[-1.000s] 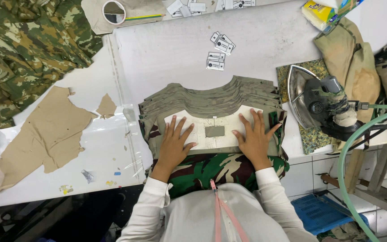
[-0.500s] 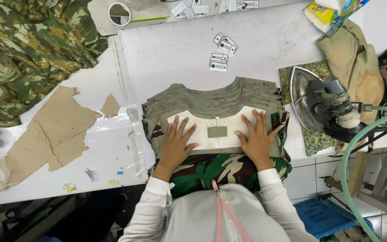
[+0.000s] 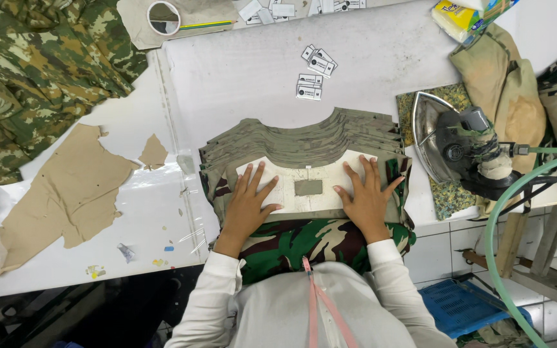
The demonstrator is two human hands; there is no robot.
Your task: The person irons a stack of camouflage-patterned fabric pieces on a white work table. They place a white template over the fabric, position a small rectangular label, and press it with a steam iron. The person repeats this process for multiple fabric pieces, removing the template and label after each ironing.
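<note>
A stack of olive curved fabric pieces (image 3: 304,138) lies on the white table (image 3: 259,71), over camouflage cloth (image 3: 304,241) at the near edge. On top sits a white curved template (image 3: 307,187) with a small grey patch (image 3: 308,187) at its middle. My left hand (image 3: 250,200) presses flat on the template's left part, fingers spread. My right hand (image 3: 365,193) presses flat on its right part, fingers spread. Neither hand grips anything.
A steam iron (image 3: 456,145) rests on a mottled pad (image 3: 420,103) to the right, with a green hose (image 3: 510,219) curving down. Small printed labels (image 3: 314,74) lie farther back. Camouflage cloth (image 3: 33,71) is piled at left, with brown paper scraps (image 3: 66,193). A tape roll (image 3: 162,17) sits at the far edge.
Both hands stay flat on the template; the fingers have shifted only slightly. The view has drifted a little.
</note>
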